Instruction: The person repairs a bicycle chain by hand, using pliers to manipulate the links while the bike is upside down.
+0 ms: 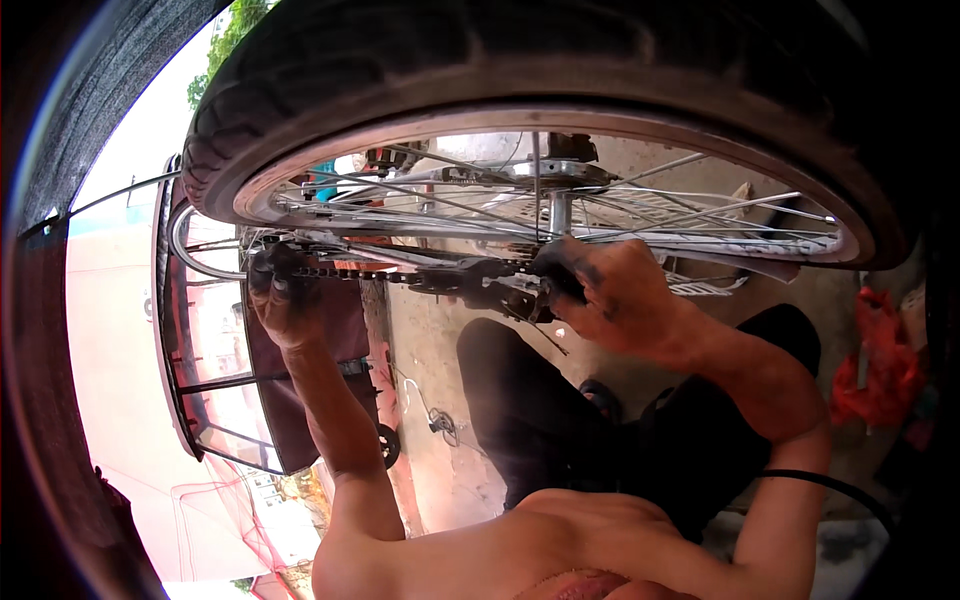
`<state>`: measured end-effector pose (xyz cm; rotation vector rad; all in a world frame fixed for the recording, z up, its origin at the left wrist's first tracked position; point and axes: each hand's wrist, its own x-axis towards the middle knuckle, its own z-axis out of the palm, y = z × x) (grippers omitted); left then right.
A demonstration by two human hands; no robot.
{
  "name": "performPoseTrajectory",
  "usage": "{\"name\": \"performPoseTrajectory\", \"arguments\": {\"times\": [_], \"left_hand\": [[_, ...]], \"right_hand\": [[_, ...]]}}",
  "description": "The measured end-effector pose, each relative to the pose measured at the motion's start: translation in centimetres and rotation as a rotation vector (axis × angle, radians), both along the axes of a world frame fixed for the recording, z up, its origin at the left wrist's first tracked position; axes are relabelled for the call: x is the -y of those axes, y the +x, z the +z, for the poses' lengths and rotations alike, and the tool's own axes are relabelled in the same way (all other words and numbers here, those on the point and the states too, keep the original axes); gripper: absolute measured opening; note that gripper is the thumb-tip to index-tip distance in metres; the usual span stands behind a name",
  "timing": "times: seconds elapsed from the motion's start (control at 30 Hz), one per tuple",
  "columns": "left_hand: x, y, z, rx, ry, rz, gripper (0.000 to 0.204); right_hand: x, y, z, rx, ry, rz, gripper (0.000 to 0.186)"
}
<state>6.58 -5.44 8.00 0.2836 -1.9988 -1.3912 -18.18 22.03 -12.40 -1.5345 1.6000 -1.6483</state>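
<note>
A bicycle wheel with a thick black tyre, a pale rim and thin spokes spans the upper view. Below the spokes a greasy bicycle chain runs sideways toward a dark rear derailleur. My left hand, its fingertips blackened, is closed on the chain at its left end. Close to the hub and derailleur, my right hand is curled with its sooty fingers bent inward. Whatever lies between those fingers is hidden.
My dark-trousered knees are below the wheel. A red plastic bag lies at the right. On the left stands a dark-framed vehicle with windows. A thin cord with a small dark piece lies on the floor.
</note>
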Motion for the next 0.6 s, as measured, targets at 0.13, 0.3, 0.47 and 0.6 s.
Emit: {"name": "performPoseTrajectory", "arguments": {"times": [0.13, 0.3, 0.47, 0.6], "left_hand": [[0.8, 0.0, 0.0, 0.010, 0.021, -0.095, 0.033], [-2.2, -2.6, 1.2, 0.006, -0.028, -0.004, 0.025], [-2.1, -3.1, 1.6, 0.060, 0.030, -0.076, 0.018], [-2.2, -3.4, 1.3, 0.034, 0.025, -0.118, 0.013]], "right_hand": [[-0.6, -0.2, -0.4, 0.232, 0.004, 0.098, 0.029], [-2.8, 0.2, 4.3, 0.473, 0.003, 0.147, 0.021], [-3.5, 0.4, 13.4, 0.226, -0.200, 0.145, 0.039], [0.8, 1.5, 19.8, -0.384, -0.253, -0.048, 0.024]]}}
